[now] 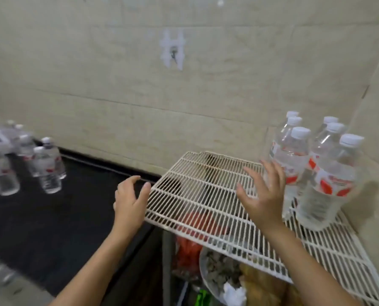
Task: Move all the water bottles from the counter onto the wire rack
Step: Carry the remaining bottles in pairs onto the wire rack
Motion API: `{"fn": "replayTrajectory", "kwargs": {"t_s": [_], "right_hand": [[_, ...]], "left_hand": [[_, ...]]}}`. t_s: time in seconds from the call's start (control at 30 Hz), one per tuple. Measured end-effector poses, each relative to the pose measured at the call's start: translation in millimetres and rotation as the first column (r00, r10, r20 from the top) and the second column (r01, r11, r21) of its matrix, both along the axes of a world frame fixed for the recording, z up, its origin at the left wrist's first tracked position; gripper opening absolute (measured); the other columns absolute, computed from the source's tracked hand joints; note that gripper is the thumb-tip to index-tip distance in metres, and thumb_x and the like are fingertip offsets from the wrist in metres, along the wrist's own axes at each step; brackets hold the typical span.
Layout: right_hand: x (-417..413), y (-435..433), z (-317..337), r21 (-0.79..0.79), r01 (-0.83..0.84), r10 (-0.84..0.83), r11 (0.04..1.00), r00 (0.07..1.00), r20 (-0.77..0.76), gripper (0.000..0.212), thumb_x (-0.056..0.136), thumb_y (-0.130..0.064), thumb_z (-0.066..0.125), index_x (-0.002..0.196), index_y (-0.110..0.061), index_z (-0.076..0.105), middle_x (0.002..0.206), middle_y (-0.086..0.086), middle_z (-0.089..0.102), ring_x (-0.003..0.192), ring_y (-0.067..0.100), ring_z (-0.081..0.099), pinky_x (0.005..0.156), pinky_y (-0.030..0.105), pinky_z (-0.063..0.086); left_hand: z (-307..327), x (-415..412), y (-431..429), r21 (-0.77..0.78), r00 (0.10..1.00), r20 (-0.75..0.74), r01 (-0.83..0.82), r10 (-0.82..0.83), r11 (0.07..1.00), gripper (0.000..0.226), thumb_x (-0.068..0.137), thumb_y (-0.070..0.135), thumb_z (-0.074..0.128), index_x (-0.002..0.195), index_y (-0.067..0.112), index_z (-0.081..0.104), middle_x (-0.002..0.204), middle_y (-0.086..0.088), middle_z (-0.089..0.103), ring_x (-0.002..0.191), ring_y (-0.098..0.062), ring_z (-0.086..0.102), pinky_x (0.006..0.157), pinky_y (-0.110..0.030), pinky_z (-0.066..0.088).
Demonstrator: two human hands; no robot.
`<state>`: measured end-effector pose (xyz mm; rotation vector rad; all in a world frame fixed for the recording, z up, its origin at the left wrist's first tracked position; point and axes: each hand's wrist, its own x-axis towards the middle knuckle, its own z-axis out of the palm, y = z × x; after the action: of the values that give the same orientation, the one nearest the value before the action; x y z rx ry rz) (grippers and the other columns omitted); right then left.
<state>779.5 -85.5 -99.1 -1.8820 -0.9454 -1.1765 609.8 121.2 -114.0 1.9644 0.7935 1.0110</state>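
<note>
1. Head view, wide angle, down onto dark bench [51, 217] at left and white wire rack [197, 180] at right, both set against pale tiled wall [140, 96].
2. Rack bottles [326, 188]: six white caps counted, two rows of three. All upright at far right corner of rack, close to wall. Clear bodies, red-and-white labels.
3. Bench bottles [48, 171]: cluster at far left of bench, upright, white caps, red on labels. Motion-blurred, count not certain. Well apart from rack.
4. Left hand [130, 202]: grip open, fingers loosely curved, thumb out, nothing held. Positioned above bench, just beside near left edge of rack. Contact with rack wire not determinable.
5. Right hand [264, 195]: grip open, fingers spread, back of hand toward camera, nothing held. Positioned over rack, just left of nearest bottles. Fingertips overlapping one bottle in view; touching or not, cannot tell.
6. Below rack, seen partly through wire: red plastic bag [187, 252] and dish of mixed food [219, 268], both blurred; something green [202, 297] at near edge, unidentified.
7. White hook [174, 49] stuck on wall, high above far left corner of rack.
</note>
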Motion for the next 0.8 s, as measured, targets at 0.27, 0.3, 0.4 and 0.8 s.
{"fn": "replayTrajectory", "kwargs": {"t_s": [0.27, 0.3, 0.4, 0.8], "right_hand": [[-74.5, 108.1, -15.0, -0.386, -0.303, 0.175, 0.871, 0.927, -0.332, 0.048, 0.069, -0.039, 0.059, 0.109, -0.013, 0.066, 0.124, 0.028, 0.055, 0.120, 0.046, 0.046, 0.100, 0.057, 0.033], [-83.2, 117.2, -17.4, -0.420, -0.345, 0.193, 0.839, 0.912, -0.363, 0.050, 0.069, -0.039, 0.062, 0.112, -0.014, 0.064, 0.126, 0.027, 0.054, 0.120, 0.047, 0.046, 0.100, 0.058, 0.033], [-106.7, 140.6, -23.6, -0.500, -0.436, 0.257, 0.749, 0.886, -0.386, 0.056, 0.069, -0.047, 0.053, 0.116, -0.018, 0.062, 0.129, 0.026, 0.052, 0.122, 0.048, 0.043, 0.100, 0.058, 0.036], [-218.2, 294.7, -45.0, -0.717, -0.529, 0.288, 0.454, 0.849, -0.444, 0.067, 0.085, -0.045, 0.053, 0.143, -0.031, 0.022, 0.155, 0.010, 0.010, 0.144, 0.028, 0.000, 0.114, 0.043, 0.017]], "left_hand": [[-34.2, -122.9, 52.0, 0.000, 0.909, -0.259, -0.339, 0.328, 0.941, 0.040, 0.089, 0.032, 0.052, 0.124, 0.013, 0.049, 0.135, -0.012, 0.046, 0.126, -0.033, 0.036, 0.104, -0.047, 0.030], [-38.3, -137.5, 58.8, 0.000, 0.893, -0.264, -0.378, 0.364, 0.926, 0.041, 0.089, 0.031, 0.053, 0.124, 0.012, 0.049, 0.135, -0.012, 0.047, 0.126, -0.033, 0.036, 0.104, -0.047, 0.031], [-51.3, -181.1, 79.2, -0.021, 0.843, -0.265, -0.490, 0.468, 0.871, 0.042, 0.088, 0.030, 0.055, 0.125, 0.010, 0.049, 0.133, -0.015, 0.050, 0.123, -0.036, 0.038, 0.103, -0.047, 0.032], [-70.5, -328.1, 184.0, -0.005, 0.715, -0.338, -0.652, 0.612, 0.758, 0.057, 0.088, 0.030, 0.054, 0.138, 0.010, 0.036, 0.147, -0.012, 0.036, 0.133, -0.037, 0.031, 0.106, -0.046, 0.028]]}}
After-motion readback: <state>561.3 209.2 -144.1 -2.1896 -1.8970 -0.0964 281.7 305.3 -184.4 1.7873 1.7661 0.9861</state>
